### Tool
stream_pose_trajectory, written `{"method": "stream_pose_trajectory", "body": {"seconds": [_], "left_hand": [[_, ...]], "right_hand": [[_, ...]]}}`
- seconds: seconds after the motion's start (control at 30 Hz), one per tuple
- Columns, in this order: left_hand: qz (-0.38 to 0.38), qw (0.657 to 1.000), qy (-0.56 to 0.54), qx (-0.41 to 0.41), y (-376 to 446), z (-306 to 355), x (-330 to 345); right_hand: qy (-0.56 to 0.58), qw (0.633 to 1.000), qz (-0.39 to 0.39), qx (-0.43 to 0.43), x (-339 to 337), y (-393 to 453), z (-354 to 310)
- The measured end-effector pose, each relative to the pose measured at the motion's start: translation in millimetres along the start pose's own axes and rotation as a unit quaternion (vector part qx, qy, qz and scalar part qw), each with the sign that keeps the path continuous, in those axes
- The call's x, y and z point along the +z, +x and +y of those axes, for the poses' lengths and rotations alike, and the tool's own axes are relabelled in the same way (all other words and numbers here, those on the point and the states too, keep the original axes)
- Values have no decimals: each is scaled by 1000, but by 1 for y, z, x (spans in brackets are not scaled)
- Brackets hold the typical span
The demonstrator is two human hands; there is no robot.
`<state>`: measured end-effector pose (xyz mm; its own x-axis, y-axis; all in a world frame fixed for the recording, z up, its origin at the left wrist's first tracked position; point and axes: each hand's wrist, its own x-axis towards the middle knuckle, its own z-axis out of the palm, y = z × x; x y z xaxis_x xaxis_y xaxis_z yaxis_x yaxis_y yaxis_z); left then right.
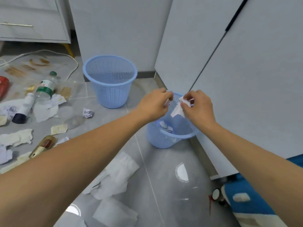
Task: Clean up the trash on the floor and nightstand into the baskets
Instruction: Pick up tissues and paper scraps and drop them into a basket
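Note:
Two light blue mesh baskets stand on the grey tile floor. The near basket (165,141) sits by the wall corner with crumpled paper (166,127) inside. Over it, my left hand (155,104) pinches a small scrap of white paper (167,102), and my right hand (199,106) holds a larger torn white paper piece (177,110) that hangs down above the basket's mouth. The far basket (110,80) looks empty. Trash covers the floor at left: a clear plastic bottle (46,86), a white bottle with a dark cap (23,107), a paper ball (88,112), tissues (114,176).
A white nightstand (32,20) with a gold leg stands at the top left, a white cable (72,61) looping beneath it. White cabinet panels (246,79) rise at right with a dark pole (218,45) leaning on them. A blue item (249,199) lies at bottom right.

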<state>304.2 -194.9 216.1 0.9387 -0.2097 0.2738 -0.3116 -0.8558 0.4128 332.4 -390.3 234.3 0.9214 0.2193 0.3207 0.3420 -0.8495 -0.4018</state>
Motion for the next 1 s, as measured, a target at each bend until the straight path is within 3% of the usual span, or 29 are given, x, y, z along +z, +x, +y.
{"method": "stream_pose_trajectory", "body": {"seconds": [0.1, 0.27, 0.53, 0.83, 1.0], "left_hand": [[-62, 997, 30, 24, 6, 7, 15], [14, 999, 31, 12, -46, -8, 6], [8, 991, -11, -135, -195, -65, -5], [-75, 965, 3, -252, -384, -86, 16], [-181, 950, 30, -251, -445, -81, 23]], "right_hand": [[-49, 997, -50, 16, 1, -7, 13], [-29, 997, -29, -63, 13, -35, -8], [62, 981, -75, -166, 88, -122, -107], [-7, 947, -306, -94, 187, -236, -125], [-86, 939, -327, -62, 207, -245, -129]]}}
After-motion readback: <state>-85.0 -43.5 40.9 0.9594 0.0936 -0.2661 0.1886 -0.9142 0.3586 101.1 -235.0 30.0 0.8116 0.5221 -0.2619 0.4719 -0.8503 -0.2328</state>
